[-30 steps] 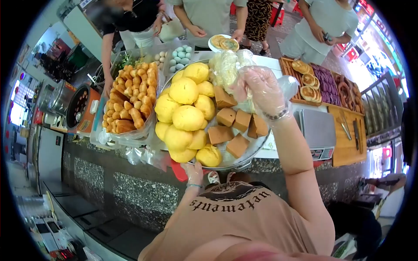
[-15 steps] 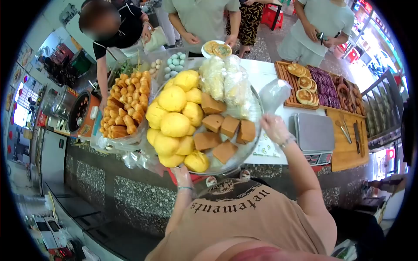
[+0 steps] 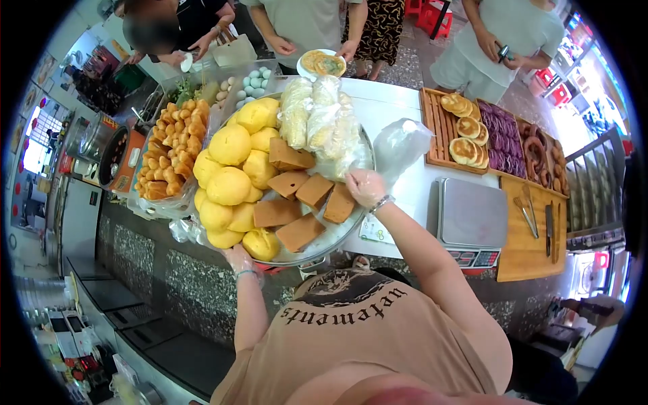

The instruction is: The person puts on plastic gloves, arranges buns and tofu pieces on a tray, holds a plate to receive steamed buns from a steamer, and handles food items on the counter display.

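A large round tray (image 3: 368,145) holds smooth yellow buns (image 3: 229,144), brown sponge cake pieces (image 3: 277,212) and clear bags of pale food (image 3: 324,115). My right hand (image 3: 366,189), in a thin clear glove, is closed at the tray's right rim, beside the cake pieces. At the near left, my left hand (image 3: 239,259), also gloved, grips the tray's edge below the buns; its fingertips are partly hidden. A clear plastic bag (image 3: 403,145) lies just right of the tray.
Left of the tray stands a box of golden fried dough (image 3: 172,148). Eggs (image 3: 254,84) lie behind. A scale (image 3: 472,212), a board with tongs (image 3: 531,229) and wooden trays of flatbreads (image 3: 466,128) are on the right. Across the table, one person holds a plate (image 3: 320,64).
The tray and both my hands have shifted left, nearer the fried dough. The person at the far left has drawn an arm back from the dough and holds something small and white.
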Available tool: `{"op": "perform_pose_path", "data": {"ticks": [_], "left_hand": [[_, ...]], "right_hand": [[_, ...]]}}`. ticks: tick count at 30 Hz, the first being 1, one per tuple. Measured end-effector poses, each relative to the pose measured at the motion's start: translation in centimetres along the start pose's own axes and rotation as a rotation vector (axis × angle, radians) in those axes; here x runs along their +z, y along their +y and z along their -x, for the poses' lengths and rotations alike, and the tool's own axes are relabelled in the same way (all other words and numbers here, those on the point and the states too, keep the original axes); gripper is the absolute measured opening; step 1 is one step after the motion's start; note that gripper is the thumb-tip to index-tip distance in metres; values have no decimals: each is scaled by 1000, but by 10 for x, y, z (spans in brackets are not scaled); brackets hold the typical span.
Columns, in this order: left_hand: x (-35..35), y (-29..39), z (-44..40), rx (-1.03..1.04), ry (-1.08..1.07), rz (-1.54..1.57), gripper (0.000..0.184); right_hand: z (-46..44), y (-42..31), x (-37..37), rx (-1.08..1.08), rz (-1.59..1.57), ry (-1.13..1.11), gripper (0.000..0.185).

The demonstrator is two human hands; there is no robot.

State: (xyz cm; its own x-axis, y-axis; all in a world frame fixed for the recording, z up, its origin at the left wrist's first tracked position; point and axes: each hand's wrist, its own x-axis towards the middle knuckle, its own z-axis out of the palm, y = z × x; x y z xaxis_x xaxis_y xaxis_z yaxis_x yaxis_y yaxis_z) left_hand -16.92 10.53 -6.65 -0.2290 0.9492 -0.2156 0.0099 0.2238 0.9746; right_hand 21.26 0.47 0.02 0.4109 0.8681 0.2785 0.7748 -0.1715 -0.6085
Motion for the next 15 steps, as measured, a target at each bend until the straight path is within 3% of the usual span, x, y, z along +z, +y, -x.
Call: {"op": "perform_pose_path", "data": {"ticks": [2,4,7,15], "left_hand": [[10,25,17,47,42,-118,50],[12,28,22,-32,68,22,47],[4,13,12,22,25,-5,48],[3,2,5,86,28,-53,43]], "right_hand": [[-1,2,4,-53,18,53,27],[0,3,4,-80,63,47,28],[-1,9,12,-143,66,100,29],[-1,10,10,-113,60,61,29]]}}
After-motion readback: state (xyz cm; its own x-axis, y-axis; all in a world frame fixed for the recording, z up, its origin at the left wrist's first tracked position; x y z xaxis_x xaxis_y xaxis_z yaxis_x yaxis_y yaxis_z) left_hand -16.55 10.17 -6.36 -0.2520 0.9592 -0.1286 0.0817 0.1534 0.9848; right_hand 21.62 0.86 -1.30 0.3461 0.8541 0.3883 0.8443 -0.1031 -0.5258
